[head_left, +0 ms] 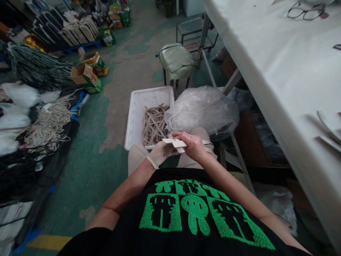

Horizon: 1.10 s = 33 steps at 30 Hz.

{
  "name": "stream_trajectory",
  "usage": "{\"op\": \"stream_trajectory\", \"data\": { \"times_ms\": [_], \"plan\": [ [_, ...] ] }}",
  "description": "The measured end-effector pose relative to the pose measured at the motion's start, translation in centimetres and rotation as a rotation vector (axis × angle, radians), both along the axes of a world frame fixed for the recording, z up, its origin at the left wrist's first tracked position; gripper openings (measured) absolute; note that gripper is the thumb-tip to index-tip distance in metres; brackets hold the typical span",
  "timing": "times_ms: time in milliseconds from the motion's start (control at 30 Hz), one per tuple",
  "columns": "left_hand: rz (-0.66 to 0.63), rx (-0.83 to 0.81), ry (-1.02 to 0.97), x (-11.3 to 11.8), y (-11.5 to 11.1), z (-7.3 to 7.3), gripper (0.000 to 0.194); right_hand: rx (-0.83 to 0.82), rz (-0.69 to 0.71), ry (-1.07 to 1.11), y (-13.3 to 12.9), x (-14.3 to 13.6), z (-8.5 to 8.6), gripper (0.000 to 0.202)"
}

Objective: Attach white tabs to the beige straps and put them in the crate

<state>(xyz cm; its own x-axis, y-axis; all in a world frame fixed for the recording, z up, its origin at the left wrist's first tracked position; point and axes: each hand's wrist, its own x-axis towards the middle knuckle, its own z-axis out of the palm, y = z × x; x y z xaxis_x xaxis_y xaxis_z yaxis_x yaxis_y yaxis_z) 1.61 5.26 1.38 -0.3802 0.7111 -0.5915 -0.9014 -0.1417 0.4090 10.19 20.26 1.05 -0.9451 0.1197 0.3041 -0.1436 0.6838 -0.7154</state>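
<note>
My left hand (163, 153), in a pale glove, is closed around flat, off-white strip-like pieces (174, 143) held above my lap. What kind of pieces they are I cannot make out. From the other side my bare right hand (195, 145) grips the same pieces, its fingers bent over their upper edge. Just beyond both hands stands a white plastic bin (137, 103) on the floor. Inside it lies a tangle of narrow beige strips (154, 124).
A large clear plastic bag (205, 110) bulges right of the bin, with a wrapped stool (177, 62) behind. Along my right runs a white-topped table (266, 46) bearing eyeglasses (305, 13). Cord bundles (50, 121) and cardboard boxes (86, 76) lie to the left.
</note>
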Motion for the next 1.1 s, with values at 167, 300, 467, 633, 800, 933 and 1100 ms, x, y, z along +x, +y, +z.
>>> {"op": "stream_trajectory", "data": {
  "times_ms": [167, 300, 467, 633, 800, 933, 1100],
  "plan": [
    [-0.099, 0.075, -0.046, 0.3, -0.6, -2.2, 0.041, 0.051, -0.079, -0.067, 0.3, 0.1, -0.5, 0.023],
    [-0.219, -0.054, -0.239, 0.1, -0.4, -7.1, 0.059, -0.095, -0.016, 0.055, 0.3, 2.0, 1.4, 0.02],
    [0.11, -0.231, -0.272, -1.7, 0.9, -11.7, 0.06, -0.275, 0.063, -0.021, 0.6, 6.5, 4.5, 0.008],
    [0.335, -0.294, -0.135, -5.2, 1.4, -11.5, 0.039, -0.53, 0.107, -0.323, 0.6, 9.8, 4.0, 0.023],
    [0.321, -0.248, 0.115, -4.8, 0.4, -8.9, 0.032, -0.866, -0.021, -0.315, 1.3, 7.9, 1.5, 0.03],
    [0.071, -0.131, 0.473, -2.5, -1.1, -7.1, 0.041, -1.074, -0.139, -0.279, 3.1, 4.3, 1.2, 0.048],
    [-0.176, -0.149, 0.648, -0.4, -2.4, -5.9, 0.046, -1.141, -0.19, -0.216, 5.3, 1.0, 1.7, 0.062]
  ]
}}
